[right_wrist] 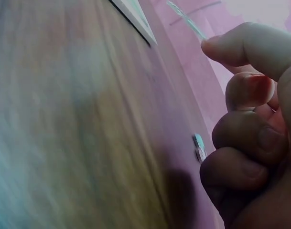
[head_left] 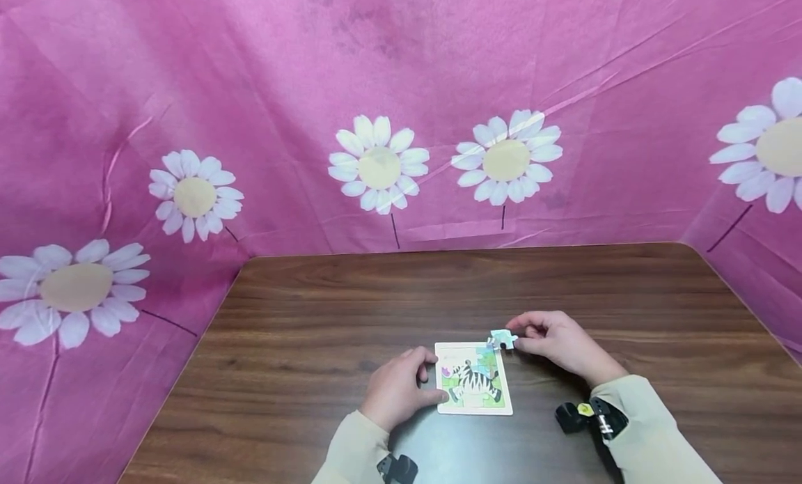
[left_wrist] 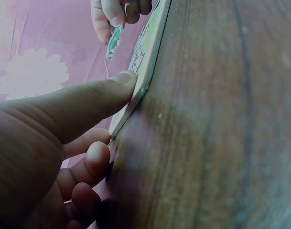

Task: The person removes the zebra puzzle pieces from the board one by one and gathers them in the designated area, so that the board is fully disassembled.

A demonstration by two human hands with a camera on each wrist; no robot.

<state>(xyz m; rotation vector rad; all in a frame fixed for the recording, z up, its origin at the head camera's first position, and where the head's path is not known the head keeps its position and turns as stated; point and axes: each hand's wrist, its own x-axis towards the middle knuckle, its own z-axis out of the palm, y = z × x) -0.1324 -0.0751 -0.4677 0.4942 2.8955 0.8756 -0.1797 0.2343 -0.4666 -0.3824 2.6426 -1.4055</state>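
A square puzzle board [head_left: 474,409] with a zebra picture and a pale frame lies flat on the table. My left hand [head_left: 398,388] holds its left side, the thumb at the lower corner and the index finger farther up. Above the board's upper right corner, my right hand [head_left: 559,341] pinches a light blue jigsaw piece [head_left: 505,338] between thumb and index finger. The piece appears tilted and raised in the left wrist view, apart from the board. Its edge shows as a thin strip in the right wrist view. The other right fingers curl inward.
Another small puzzle piece [right_wrist: 199,147] lies on the wooden table [head_left: 351,303], past the curled right fingers. A pink cloth [head_left: 282,157] with daisies hangs behind and beside the table. Each wrist wears a black camera.
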